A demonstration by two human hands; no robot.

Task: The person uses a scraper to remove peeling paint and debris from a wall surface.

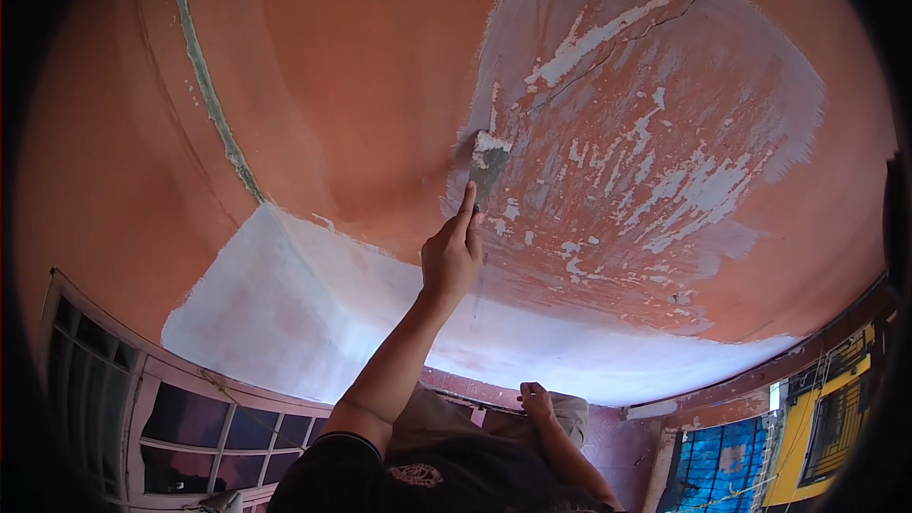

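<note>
My left hand (452,253) reaches up and grips a putty knife (488,169), with its index finger stretched along the blade. White material coats the blade's tip, which lies at the left edge of a scraped patch (613,149) on the orange wall (363,85). That patch is streaked with whitish coating and bare orange areas. Low in front of my trousers hangs my right hand (538,400), its fingers curled. Whether anything is inside those fingers cannot be made out.
A thin crack (641,35) runs through the patch's upper part. A grey-green filled strip (206,85) descends the wall at left. White coating (256,306) covers the lower wall. Paned windows (206,434) stand lower left; a blue panel with a grille (719,463) is lower right.
</note>
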